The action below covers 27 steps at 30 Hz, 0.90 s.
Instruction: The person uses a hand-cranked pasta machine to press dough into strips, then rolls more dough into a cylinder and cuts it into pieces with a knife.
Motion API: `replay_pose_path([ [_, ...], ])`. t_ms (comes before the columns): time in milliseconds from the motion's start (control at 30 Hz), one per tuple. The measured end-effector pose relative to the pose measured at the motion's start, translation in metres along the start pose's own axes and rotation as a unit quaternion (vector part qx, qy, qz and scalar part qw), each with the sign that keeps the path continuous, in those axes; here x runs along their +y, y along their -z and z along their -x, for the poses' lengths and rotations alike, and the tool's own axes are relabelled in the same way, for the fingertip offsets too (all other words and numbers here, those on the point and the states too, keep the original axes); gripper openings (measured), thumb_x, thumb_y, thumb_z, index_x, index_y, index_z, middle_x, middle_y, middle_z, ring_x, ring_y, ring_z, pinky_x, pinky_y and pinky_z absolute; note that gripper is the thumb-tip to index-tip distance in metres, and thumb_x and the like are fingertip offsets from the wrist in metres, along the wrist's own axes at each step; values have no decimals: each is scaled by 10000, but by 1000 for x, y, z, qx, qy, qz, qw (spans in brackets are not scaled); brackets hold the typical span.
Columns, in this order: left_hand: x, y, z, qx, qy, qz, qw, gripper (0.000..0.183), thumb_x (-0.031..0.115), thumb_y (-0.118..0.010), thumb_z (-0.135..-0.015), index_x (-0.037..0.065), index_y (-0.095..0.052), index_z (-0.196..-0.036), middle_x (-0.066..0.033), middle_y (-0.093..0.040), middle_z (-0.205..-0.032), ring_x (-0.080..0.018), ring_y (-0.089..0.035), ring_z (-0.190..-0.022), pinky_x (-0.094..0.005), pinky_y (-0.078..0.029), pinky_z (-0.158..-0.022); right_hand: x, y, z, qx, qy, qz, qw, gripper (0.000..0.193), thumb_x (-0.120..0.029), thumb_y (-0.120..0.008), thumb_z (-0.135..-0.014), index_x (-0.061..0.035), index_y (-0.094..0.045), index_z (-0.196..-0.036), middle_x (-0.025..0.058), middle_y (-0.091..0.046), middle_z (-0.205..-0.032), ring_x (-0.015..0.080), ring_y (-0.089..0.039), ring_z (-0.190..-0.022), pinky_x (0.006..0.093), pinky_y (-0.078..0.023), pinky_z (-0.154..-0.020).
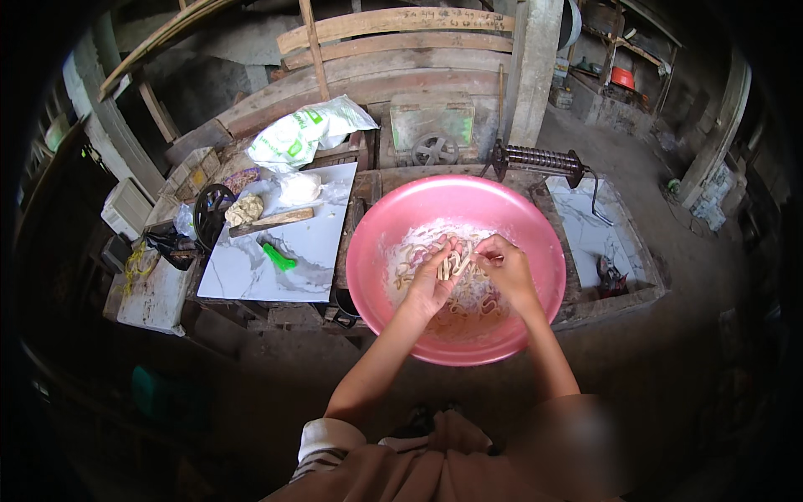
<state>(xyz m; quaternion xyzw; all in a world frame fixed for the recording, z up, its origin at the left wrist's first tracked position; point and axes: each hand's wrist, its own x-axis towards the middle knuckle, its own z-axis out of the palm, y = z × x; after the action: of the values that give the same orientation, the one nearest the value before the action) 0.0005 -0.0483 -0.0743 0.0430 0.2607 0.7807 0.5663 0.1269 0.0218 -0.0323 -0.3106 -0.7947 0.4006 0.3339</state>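
Ok so your dough strips (454, 266) are over the pink basin (529, 213), held in the curled fingers of your left hand (429, 284). Your right hand (507, 266) is just beside, can't tell if it's pinching any. Further left, 1 dough lump (243, 211) sits on the marbled slab (311, 272).

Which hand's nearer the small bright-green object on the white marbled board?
Left. The left hand is over the round pink basin, right of the bright-green object; the right hand is over the basin too, farther right.
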Motion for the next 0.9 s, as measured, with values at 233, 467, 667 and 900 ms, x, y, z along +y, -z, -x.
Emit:
replay_pose_path([
  [233,0,0,5,-37,109,-32,993,431,132,-611,-827,97,-438,-1220,-55,-539,-1104,-162,-521,-1039,-334,-432,-946,-1,12,1,-5,31,-70,997,123,7,-607,-768,1,-562,-883,110,-641,-831,183,-633,-807,282,-494,-710],
  [467,-4,-8,6,-76,62,-111,989,480,153,-623,-822,115,-422,-1257,-28,-507,-1101,-113,-510,-985,-283,-438,-881,-3,18,4,-79,1,-62,995,109,30,-582,-778,-2,-547,-875,103,-636,-840,177,-627,-847,281,-490,-738],
  [667,3,-11,9,-53,30,-185,981,487,114,-646,-799,117,-439,-1240,-19,-515,-1067,-106,-511,-961,-266,-429,-874,1,19,6,-74,21,-48,996,112,6,-602,-777,-15,-558,-878,84,-637,-839,165,-624,-828,278,-485,-723],
  [900,13,10,-3,44,-38,-124,991,504,151,-670,-786,127,-444,-1236,-14,-531,-1126,-116,-479,-1055,-320,-327,-982,15,32,3,-12,27,-39,999,100,7,-592,-799,-19,-542,-881,34,-619,-830,92,-592,-785,199,-445,-673],
])
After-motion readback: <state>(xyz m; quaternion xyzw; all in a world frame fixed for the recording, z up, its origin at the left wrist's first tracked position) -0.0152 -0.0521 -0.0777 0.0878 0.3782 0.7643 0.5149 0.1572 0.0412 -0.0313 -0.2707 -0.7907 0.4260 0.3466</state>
